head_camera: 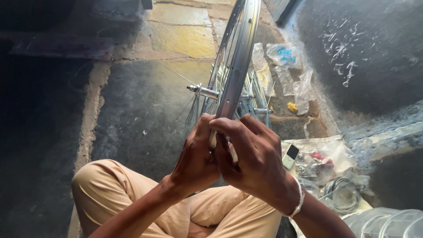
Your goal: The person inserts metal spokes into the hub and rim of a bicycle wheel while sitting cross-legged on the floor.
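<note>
Head view, two hands, left hand (194,161), right hand (253,161) (both gripping), one wheel rim (235,66)

Place: I read this as a floor-level bicycle repair workshop | Evidence: bare spoked wheel rim (238,57) with hub axle (203,91), loose spokes (260,94), plastic bags of small parts (319,161) on a worn stone floor (180,37) | Unclear: far left too dark, possibly a doorway.

A worn stone floor (145,110) carries crumpled plastic bags (286,66), a small white phone (290,156) and coiled wire (341,194) at right.
</note>
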